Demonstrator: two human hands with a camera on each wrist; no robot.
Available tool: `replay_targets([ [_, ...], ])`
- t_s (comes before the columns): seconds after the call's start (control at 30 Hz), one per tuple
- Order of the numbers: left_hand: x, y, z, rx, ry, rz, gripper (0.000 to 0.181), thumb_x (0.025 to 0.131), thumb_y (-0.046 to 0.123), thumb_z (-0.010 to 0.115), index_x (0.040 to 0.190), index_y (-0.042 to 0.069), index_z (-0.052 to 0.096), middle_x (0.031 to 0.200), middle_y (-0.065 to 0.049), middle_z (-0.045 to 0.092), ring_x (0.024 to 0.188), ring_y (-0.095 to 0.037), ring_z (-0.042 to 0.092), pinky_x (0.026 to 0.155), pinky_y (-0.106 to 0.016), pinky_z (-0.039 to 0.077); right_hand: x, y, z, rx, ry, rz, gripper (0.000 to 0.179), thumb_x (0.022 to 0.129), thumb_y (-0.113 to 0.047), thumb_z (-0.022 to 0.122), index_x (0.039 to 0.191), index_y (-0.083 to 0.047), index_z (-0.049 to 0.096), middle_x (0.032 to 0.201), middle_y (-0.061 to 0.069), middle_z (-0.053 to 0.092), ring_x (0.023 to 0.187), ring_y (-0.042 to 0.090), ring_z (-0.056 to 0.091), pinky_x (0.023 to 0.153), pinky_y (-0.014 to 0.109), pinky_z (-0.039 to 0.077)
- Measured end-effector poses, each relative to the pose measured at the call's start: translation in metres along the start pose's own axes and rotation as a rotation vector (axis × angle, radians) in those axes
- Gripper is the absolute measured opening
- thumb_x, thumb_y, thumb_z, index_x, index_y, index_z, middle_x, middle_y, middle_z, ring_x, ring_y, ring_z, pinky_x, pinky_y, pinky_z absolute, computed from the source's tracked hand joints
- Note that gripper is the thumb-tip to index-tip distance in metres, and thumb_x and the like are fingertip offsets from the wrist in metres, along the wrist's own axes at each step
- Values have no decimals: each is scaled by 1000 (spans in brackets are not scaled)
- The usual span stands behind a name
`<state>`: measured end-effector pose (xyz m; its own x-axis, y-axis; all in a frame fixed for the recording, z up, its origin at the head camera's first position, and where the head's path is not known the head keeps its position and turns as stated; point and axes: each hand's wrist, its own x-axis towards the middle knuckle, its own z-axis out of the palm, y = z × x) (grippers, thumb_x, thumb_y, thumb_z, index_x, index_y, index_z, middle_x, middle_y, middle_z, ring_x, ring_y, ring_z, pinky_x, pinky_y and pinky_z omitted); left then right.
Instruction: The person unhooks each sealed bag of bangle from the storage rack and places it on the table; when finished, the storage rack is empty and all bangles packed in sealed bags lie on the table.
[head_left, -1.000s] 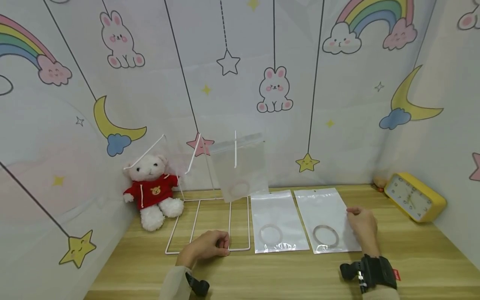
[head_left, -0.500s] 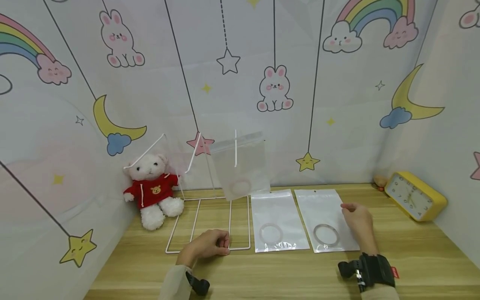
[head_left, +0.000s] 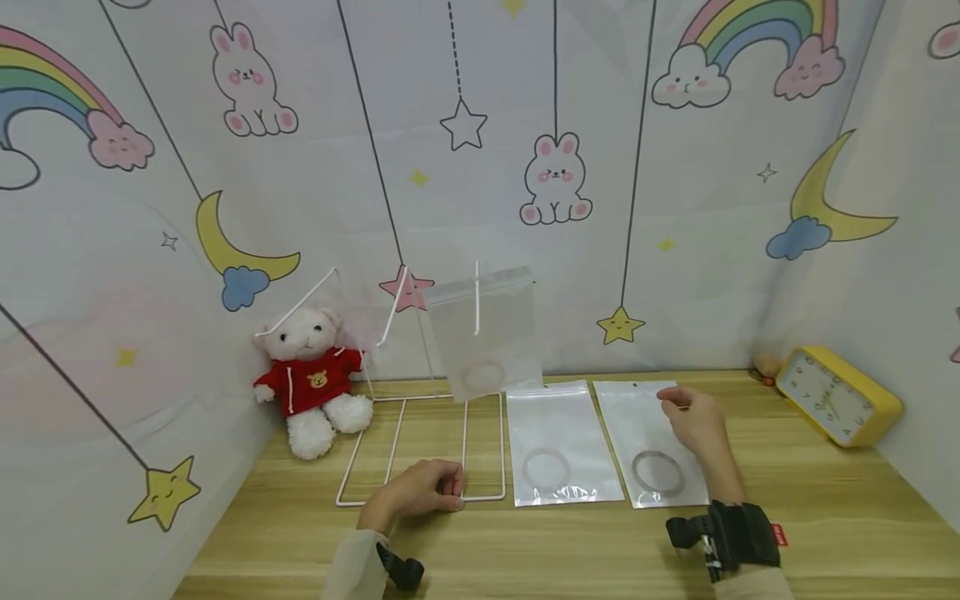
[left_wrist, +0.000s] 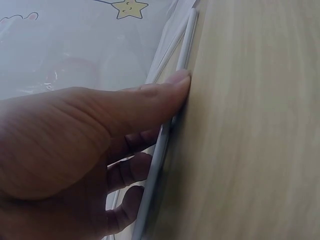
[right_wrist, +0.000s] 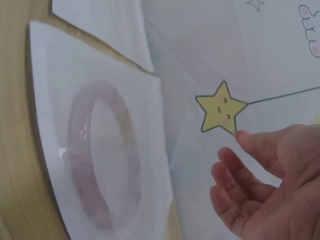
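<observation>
My left hand [head_left: 420, 490] grips the front bar of the white wire display rack [head_left: 485, 498]; in the left wrist view the thumb lies over the bar [left_wrist: 186, 45] and the fingers curl behind it. On one of the rack's upper rods hangs a clear zip bag [head_left: 487, 329] with a pale bangle low inside. To the rack's right, two white-backed zip bags lie flat. The nearer-to-rack bag [head_left: 551, 425] holds a bangle, and so does the right-hand bag [head_left: 622, 425], its bangle [right_wrist: 82, 160] pinkish. Over that bag's upper right part hovers my right hand [head_left: 697, 425], fingers loosely bent, holding nothing.
A plush bear [head_left: 307, 383] in a red hoodie sits behind the rack's left side. At the back right stands a yellow alarm clock [head_left: 840, 396] beside a small brown object [head_left: 767, 364]. A printed cloth [head_left: 450, 208] borders the wooden table.
My right hand has moved left and away from me, from the right edge of the right-hand bag to over its upper part. The left hand stays on the rack. The head view has shifted slightly.
</observation>
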<state>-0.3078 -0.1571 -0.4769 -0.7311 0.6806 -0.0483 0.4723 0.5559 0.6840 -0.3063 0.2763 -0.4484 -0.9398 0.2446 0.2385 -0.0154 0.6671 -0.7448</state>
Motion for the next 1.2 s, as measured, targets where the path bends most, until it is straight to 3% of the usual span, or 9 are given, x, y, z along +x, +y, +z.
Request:
replay_targets([
  [0.5,-2,-2,0,12,3,-3,18,89,12,76,85,6,60,72,7,51,67,-2,46,64,-23,39,22,-58,37,20,-150,-139,19,99,-12,57,107,-1,70,106,18,67,98,33,61,76,42,49],
  [0.7,-3,-1,-1,4,2,-18,18,88,12,77,85,7,60,72,7,51,67,-4,47,64,-24,39,28,-79,55,27,-207,-284,16,97,-13,63,104,-2,71,102,15,69,98,34,63,77,44,51],
  [0.87,-2,2,-3,10,1,-24,17,88,12,77,86,7,61,73,6,52,67,-4,48,65,-24,39,31,-98,68,35,-296,-405,18,96,-14,66,110,-5,70,118,16,65,111,39,61,88,54,50],
  [0.97,-2,3,-3,21,7,-21,17,88,11,77,86,7,61,72,6,53,67,-4,48,65,-24,39,33,-106,73,34,-355,-458,22,96,-14,65,116,-5,68,135,21,56,120,43,56,95,59,45],
  [1.1,-1,2,-2,23,7,-18,17,88,11,77,85,7,61,72,6,53,66,-3,47,65,-23,39,37,-112,78,42,-374,-476,27,96,-13,65,121,-6,66,152,26,37,134,51,40,101,67,35],
  [1.2,-1,1,-1,12,1,-24,17,88,11,77,86,6,61,72,6,53,66,-4,48,65,-24,39,39,-114,81,62,-360,-479,27,95,-11,65,122,-6,66,155,26,32,140,52,31,104,69,30],
])
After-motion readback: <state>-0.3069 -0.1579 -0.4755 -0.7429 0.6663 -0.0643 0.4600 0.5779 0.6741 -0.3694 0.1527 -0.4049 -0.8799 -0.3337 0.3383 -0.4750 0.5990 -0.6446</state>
